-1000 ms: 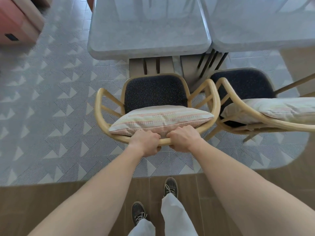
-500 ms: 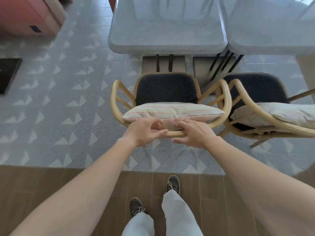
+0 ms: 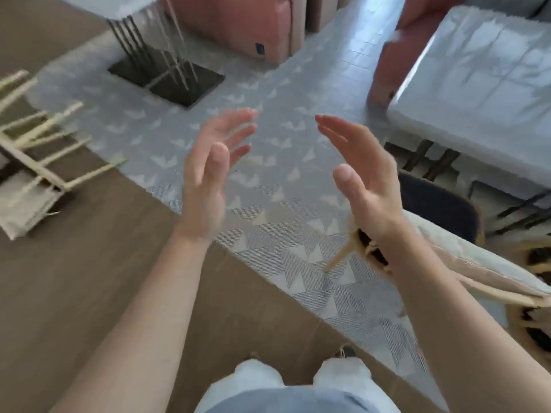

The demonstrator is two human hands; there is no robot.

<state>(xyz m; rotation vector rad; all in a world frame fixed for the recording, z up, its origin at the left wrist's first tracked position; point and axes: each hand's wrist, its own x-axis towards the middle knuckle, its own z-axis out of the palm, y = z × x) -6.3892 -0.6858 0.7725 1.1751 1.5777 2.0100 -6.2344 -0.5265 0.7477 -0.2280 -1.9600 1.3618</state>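
Head view, single camera. Frame is motion-blurred throughout, so fine detail is unreliable.

Hands: left hand [image 3: 208, 174] and right hand [image 3: 360, 174] are both raised in mid-air over the patterned carpet [image 3: 268, 204]. Palms face each other, fingers are straight and spread, and a wide gap lies between them. Neither hand holds or touches anything.

Work item: the wooden armchair [image 3: 438, 204] sits low right, under and beyond the right forearm. Its dark pad shows, and a pale striped cushion [image 3: 477, 263] lies along its curved rail. One chair leg [image 3: 340, 257] pokes out onto the carpet just beside the right wrist. The chair stands close to the grey table [image 3: 477, 93], which is at the right edge.

Other items:
- A second pale-wood chair [image 3: 44, 150] is at far left. It is too blurred to tell its attitude.
- A black table base [image 3: 167, 76] is at upper left.
- A pink upholstered bench [image 3: 238, 22] is at the top.
- The wood floor [image 3: 89, 278] meets the carpet on a diagonal, near one shoe [image 3: 347, 351].

Risks, as judged from here:
- The right forearm is very close over the armchair's rail. A sideways swing could knock the chair out of line or drag the loose cushion off.
- The protruding leg and the carpet edge both lie near the feet, so a step taken without looking down could trip.
- The second chair is near the left arm's path, and a quick reach could strike it.
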